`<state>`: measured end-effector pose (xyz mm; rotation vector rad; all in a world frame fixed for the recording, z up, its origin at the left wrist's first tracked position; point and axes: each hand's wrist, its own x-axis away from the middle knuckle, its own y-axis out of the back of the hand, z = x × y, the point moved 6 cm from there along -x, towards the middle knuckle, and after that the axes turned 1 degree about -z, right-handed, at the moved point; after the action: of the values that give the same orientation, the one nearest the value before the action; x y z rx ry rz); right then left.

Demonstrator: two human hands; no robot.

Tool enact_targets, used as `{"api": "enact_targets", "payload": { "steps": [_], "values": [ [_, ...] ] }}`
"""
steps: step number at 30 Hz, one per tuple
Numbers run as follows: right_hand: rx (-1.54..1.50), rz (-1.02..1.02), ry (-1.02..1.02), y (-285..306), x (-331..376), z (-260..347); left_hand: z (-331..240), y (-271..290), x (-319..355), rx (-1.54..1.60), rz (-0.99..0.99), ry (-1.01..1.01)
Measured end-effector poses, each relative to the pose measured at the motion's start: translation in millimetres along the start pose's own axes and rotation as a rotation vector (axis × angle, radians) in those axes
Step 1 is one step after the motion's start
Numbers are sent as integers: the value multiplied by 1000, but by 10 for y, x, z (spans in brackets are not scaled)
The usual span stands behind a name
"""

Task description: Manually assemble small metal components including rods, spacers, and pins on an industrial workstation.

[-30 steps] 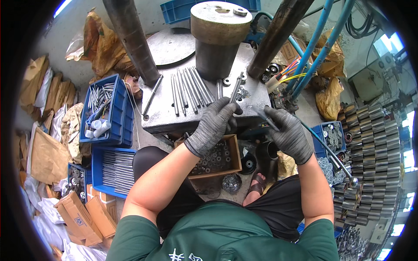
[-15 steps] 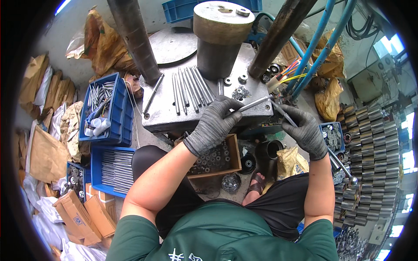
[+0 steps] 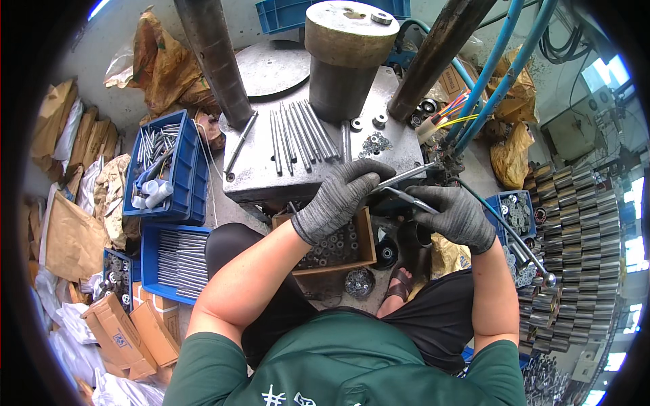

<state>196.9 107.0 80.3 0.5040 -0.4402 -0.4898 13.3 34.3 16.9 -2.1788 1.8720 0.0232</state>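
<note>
The rod [image 3: 409,174] in the left hand [image 3: 336,201] swings rightward. The right hand [image 3: 455,214] moves its slim piece [image 3: 409,197] leftward from the rod's tip.

Glossy metal rod [image 3: 412,173], matt cloth gloves [image 3: 333,203], wooden box [image 3: 367,238]

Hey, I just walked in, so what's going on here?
A person is working with metal rods. The gloved left hand holds a slim metal rod, its free end pointing right. The gloved right hand grips another slender metal piece, angled toward the left hand. More rods lie side by side on the worktop; an open wooden box sits below.
</note>
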Motion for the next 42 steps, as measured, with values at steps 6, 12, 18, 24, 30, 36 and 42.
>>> {"api": "enact_targets", "payload": {
  "steps": [6,12,18,24,30,36,42],
  "values": [
    [2,36,115,-98,-36,51,42,-15,32,174,18,188],
    [-28,25,109,-150,-72,84,122,-30,28,477,-30,276],
    [45,-66,222,-123,-102,57,129,-79,22,728,87,315],
    [-378,122,-64,-260,-97,-84,149,-48,31,888,27,335],
    [-250,-48,46,-39,-86,-139,110,23,-9,1162,-6,371],
    [159,-329,161,76,-318,-413,117,71,-35,1137,138,252],
    [617,-464,375,82,-501,-322,-35,26,-29,938,-127,266]
  ]
}}
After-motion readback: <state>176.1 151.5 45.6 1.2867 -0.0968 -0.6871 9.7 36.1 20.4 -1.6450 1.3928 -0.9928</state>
